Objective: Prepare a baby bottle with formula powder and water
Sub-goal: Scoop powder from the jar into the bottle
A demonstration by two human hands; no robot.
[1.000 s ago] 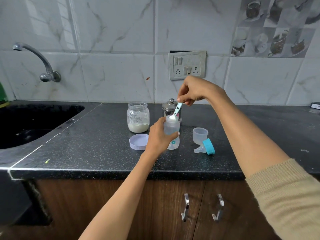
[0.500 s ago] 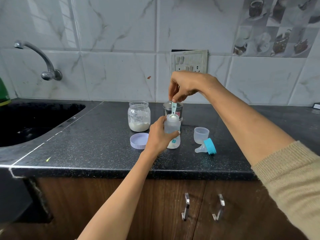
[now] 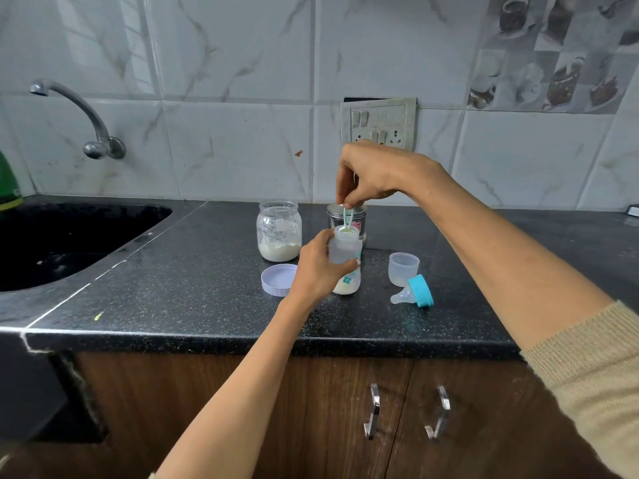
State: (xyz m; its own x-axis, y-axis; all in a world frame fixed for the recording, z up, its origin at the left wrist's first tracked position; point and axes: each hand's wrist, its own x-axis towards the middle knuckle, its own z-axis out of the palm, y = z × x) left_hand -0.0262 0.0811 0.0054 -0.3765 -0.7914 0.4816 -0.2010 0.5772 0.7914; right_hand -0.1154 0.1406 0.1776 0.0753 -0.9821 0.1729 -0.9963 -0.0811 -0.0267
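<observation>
A small clear baby bottle point(image 3: 345, 252) with a teal flower print stands upright on the black counter point(image 3: 193, 299), with pale powder at its bottom. My left hand point(image 3: 316, 267) grips its side. My right hand point(image 3: 371, 174) pinches the handle of a light green scoop point(image 3: 347, 221), held almost vertical with its bowl at the bottle's open mouth. To the left stands an open glass jar point(image 3: 279, 230) with white formula powder at the bottom, and its lilac lid point(image 3: 278, 280) lies in front. The teat with its teal ring point(image 3: 414, 292) lies on its side to the right.
A clear bottle cap point(image 3: 403, 268) stands mouth up by the teat. A steel canister point(image 3: 345, 217) stands right behind the bottle. The black sink point(image 3: 62, 243) and tap point(image 3: 86, 122) are at the left. A switch plate point(image 3: 378, 122) is on the tiled wall. Cabinet handles point(image 3: 371, 411) are below the counter edge.
My right hand has swung the scoop from a slant to nearly upright over the bottle mouth and moved slightly left. The heap of powder on it is gone. My left hand keeps its hold.
</observation>
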